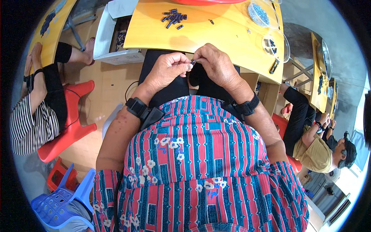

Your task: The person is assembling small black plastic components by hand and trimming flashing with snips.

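My left hand [166,71] and my right hand [217,65] meet in front of the table's near edge, over my lap. Both are closed in a pinch, fingertips almost touching. Between them is a small dark part [193,62], mostly covered by the fingers, gripped from both sides. Beyond my hands, a pile of small black cylindrical parts [174,17] lies on the yellow table [228,40]. One similar loose piece [211,21] rests to the right of that pile.
At the table's right stand a clear tub of small blue pieces [258,14] and a clear container with black parts [271,45]. A dark oblong object [274,66] lies near the right edge. A white box [116,54] stands left. Other people sit on both sides.
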A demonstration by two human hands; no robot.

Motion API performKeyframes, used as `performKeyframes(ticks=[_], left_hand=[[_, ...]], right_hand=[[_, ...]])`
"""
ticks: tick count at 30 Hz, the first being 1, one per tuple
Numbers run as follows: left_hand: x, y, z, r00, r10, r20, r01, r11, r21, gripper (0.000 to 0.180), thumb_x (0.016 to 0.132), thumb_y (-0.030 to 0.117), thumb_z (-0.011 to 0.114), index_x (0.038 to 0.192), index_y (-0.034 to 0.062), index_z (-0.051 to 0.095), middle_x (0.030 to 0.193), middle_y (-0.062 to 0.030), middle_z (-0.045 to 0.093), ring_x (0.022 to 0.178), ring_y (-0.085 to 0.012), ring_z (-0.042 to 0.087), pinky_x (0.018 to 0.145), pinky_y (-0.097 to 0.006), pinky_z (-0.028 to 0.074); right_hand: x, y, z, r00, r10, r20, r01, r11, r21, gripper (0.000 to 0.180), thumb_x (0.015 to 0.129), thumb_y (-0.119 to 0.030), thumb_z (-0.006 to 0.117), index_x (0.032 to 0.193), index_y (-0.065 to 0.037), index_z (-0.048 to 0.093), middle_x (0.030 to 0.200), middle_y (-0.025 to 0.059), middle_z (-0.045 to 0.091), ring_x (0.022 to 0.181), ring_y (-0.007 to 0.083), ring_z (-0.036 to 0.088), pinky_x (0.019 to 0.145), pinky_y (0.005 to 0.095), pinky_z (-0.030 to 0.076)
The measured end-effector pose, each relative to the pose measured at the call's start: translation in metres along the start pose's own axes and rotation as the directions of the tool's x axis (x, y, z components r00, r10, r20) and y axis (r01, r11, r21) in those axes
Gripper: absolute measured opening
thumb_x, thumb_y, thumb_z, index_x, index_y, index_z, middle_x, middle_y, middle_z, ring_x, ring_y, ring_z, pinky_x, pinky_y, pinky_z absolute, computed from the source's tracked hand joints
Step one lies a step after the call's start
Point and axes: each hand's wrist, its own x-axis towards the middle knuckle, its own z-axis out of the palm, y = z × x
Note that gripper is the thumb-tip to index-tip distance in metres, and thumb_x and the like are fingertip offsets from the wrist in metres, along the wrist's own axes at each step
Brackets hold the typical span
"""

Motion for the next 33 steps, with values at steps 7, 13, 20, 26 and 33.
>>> performKeyframes(ticks=[7,13,20,26,33], left_hand=[[0.000,-0.001,0.000,1.000,-0.003,-0.011,0.003,1.000,-0.031,0.015,0.088,0.012,0.065,0.094,-0.0021,0.065,0.079,-0.0026,0.064,0.068,-0.0062,0.057,0.063,-0.021,0.049],[0.001,0.000,0.000,1.000,-0.010,-0.007,0.010,1.000,-0.017,0.014,0.088,0.011,0.064,0.093,-0.0018,0.065,0.079,-0.0020,0.063,0.067,-0.0063,0.057,0.063,-0.021,0.049],[0.000,-0.006,-0.002,0.999,-0.038,-0.020,0.037,0.997,-0.066,0.015,0.090,0.016,0.063,0.093,0.0008,0.064,0.080,0.0002,0.062,0.070,-0.0065,0.056,0.066,-0.021,0.048],[-0.001,-0.007,-0.003,1.000,0.022,0.006,-0.022,0.993,-0.114,0.015,0.091,0.017,0.062,0.095,0.0022,0.063,0.082,-0.0003,0.062,0.070,-0.0071,0.057,0.066,-0.021,0.049],[-0.001,-0.005,-0.003,0.996,-0.056,-0.068,0.042,0.981,-0.187,0.015,0.091,0.019,0.061,0.094,0.0043,0.063,0.083,-0.0006,0.063,0.069,-0.0074,0.058,0.063,-0.020,0.048]], right_hand=[[0.001,-0.002,0.000,0.996,-0.090,0.026,0.093,0.981,-0.170,0.014,0.077,-0.005,0.059,0.090,-0.005,0.055,0.082,0.0135,0.054,0.072,0.0340,0.060,0.064,0.0401,0.050],[0.004,-0.013,-0.002,0.970,-0.231,0.073,0.242,0.897,-0.370,0.016,0.075,-0.011,0.057,0.089,-0.004,0.052,0.080,0.0129,0.049,0.071,0.0306,0.059,0.062,0.0388,0.050],[0.003,-0.019,0.002,0.984,-0.165,0.069,0.179,0.906,-0.384,0.015,0.077,0.001,0.057,0.091,-0.004,0.056,0.082,0.0117,0.052,0.071,0.0283,0.061,0.062,0.0360,0.052],[-0.003,-0.011,0.008,0.915,0.389,0.108,-0.394,0.801,0.450,0.016,0.089,0.001,0.054,0.099,0.000,0.067,0.084,0.0055,0.065,0.069,0.0108,0.061,0.068,0.0231,0.052],[-0.004,-0.011,0.008,0.876,0.459,0.149,-0.458,0.693,0.557,0.019,0.090,0.001,0.056,0.107,0.003,0.065,0.090,0.0050,0.067,0.074,0.0085,0.061,0.072,0.0221,0.052]])
